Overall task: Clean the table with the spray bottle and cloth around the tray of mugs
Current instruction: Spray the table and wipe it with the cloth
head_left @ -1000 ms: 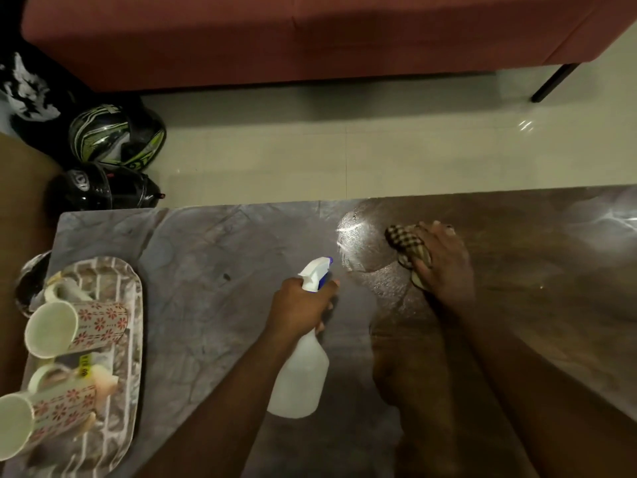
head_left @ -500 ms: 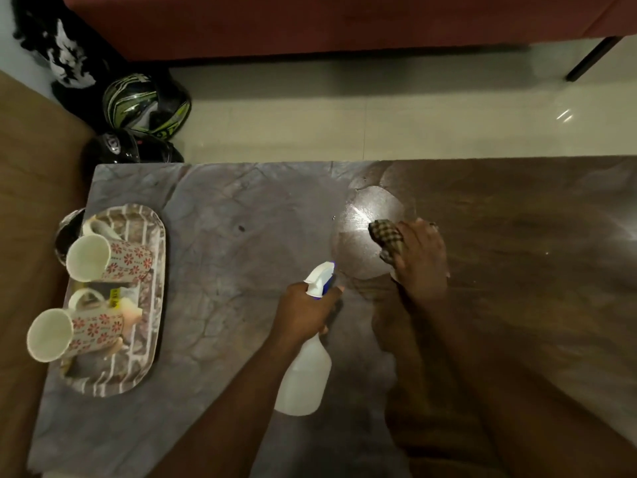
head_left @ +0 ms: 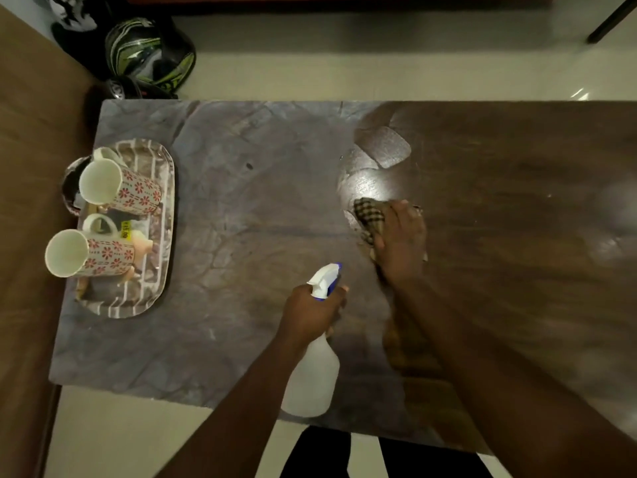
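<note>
My left hand [head_left: 312, 310] grips the neck of a white spray bottle [head_left: 315, 374] with a blue-and-white nozzle, held above the table's near edge. My right hand [head_left: 401, 241] presses a checked brown cloth [head_left: 368, 213] flat on the dark table [head_left: 241, 236], at the edge of a shiny wet patch [head_left: 375, 167]. At the table's left end sits a patterned tray [head_left: 162, 188] with two white mugs [head_left: 117, 188] bearing red flowers; both mugs lie on their sides.
Two helmets [head_left: 151, 53] lie on the floor beyond the table's far left corner. A brown surface [head_left: 27, 201] borders the table on the left. Pale floor tiles run beyond the far edge, with a black furniture leg [head_left: 610, 20] at top right.
My right hand has slid the cloth toward me over the wet patch. The view has tilted down, and the spray bottle in my left hand has stayed about where it was.
</note>
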A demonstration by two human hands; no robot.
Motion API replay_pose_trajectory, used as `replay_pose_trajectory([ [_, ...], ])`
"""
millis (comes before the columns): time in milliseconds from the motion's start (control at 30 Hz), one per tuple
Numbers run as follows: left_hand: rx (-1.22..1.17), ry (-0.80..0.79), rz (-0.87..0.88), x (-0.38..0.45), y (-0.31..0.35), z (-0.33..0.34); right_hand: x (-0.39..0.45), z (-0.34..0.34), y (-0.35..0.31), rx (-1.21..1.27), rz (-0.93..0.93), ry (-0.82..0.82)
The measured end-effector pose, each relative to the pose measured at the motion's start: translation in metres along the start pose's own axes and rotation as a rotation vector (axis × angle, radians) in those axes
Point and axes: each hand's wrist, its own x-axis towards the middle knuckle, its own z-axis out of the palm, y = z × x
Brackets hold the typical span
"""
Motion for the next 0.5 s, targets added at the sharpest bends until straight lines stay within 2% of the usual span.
replay_pose_trajectory([
  [100,0.005,0.028,0.029,-0.007,-0.022,-0.005,-0.057,0.006,0.0,-0.013,-0.45,-0.157],
  [133,-0.001,-0.012,0.045,-0.01,-0.03,-0.008,-0.075,-0.001,0.014,-0.012,-0.531,-0.201],
  [167,-0.01,-0.066,0.037,-0.014,-0.037,-0.012,-0.087,-0.008,0.031,-0.014,-0.543,-0.207],
  [200,-0.032,-0.106,0.017,-0.016,-0.043,-0.014,-0.095,-0.015,0.047,-0.013,-0.475,-0.179],
  [267,-0.061,-0.115,-0.005,-0.021,-0.057,-0.02,-0.099,-0.022,0.061,0.002,-0.201,-0.069],
  [333,-0.015,-0.061,0.009,-0.028,-0.071,-0.025,-0.089,-0.014,0.037,0.001,0.112,0.1],
  [367,0.011,-0.044,0.008,-0.03,-0.078,-0.027,-0.083,-0.008,0.013,-0.022,0.208,0.129],
  [400,0.021,-0.045,0.001,-0.036,-0.086,-0.03,-0.086,0.002,-0.012,-0.063,0.207,0.116],
  [433,0.029,-0.064,-0.005,-0.042,-0.094,-0.032,-0.093,0.011,-0.033,-0.082,0.127,0.083],
  [500,0.048,-0.146,0.013,-0.055,-0.11,-0.039,-0.133,0.03,-0.048,-0.037,-0.22,-0.051],
])
